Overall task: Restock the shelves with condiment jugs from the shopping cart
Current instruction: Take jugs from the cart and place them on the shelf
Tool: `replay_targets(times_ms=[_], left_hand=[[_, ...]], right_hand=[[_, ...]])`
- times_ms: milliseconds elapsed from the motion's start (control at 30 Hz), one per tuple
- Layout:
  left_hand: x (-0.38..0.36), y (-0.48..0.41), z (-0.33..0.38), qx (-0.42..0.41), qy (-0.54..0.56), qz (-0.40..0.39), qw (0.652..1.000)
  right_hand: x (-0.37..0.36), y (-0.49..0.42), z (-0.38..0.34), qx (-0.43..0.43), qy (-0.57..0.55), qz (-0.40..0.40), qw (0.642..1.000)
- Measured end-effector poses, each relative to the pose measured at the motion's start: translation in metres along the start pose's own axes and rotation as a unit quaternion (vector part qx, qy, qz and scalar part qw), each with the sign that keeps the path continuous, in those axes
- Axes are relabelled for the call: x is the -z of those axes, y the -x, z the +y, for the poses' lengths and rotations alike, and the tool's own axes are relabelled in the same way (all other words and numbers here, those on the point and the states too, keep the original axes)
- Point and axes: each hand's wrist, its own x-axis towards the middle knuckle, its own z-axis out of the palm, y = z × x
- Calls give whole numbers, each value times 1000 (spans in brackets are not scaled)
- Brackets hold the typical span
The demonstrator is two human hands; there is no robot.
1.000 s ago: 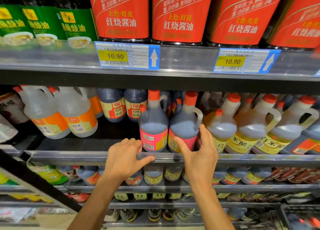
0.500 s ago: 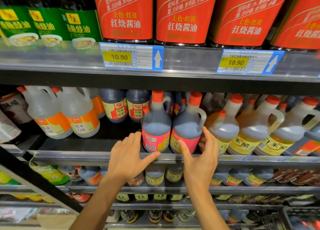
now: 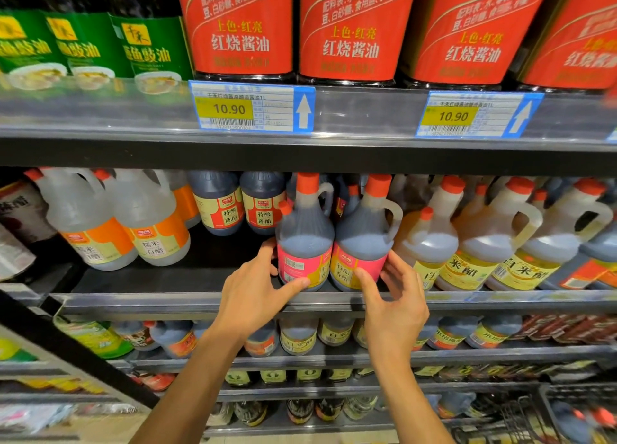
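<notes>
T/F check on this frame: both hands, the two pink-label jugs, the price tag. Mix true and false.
1. The left hand touches the left pink-label jug. True.
2. The right hand holds the right pink-label jug by its handle. False: it grips the body low down, at the label.
3. Both jugs stand upright on the middle shelf. True.
4. The left price tag reads 12.90. False: it reads 10.90.

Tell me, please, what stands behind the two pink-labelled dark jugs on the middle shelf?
Behind the pink-labelled jugs, more dark jugs with orange caps show through the gap between them. How many stand further back is covered by the front pair.
</notes>
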Motion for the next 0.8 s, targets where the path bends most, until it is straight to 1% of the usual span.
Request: replay_targets(times_ms=[100,200,333,400,433,500,567,633,733,800], left_hand=[[0,2,0,-14,-7,0,1000],[1,3,-3,-41,-16,5,999],[7,7,-13,-68,-67,22,995],[10,16,-17,-98,-103,39,989],[11,21,-17,-119,-120,51,984],[11,31,-12,-155,-151,78,973],[8,43,1,-191,-164,82,964],[-4,56,20,-231,-165,54,957],[-37,80,54,-277,-192,-34,941],[-67,100,80,-280,-219,-99,930]], right_hand=[[1,2,-1,8,32,0,999],[5,4,0,35,102,-7,994],[15,8,2,74,211,-45,974],[24,10,5,104,267,-83,954],[30,10,7,120,298,-115,940],[42,14,8,124,348,-187,910],[58,19,4,131,389,-220,885],[81,24,-1,136,424,-230,865],[134,30,-2,70,477,-268,834],[181,37,6,35,515,-274,811]])
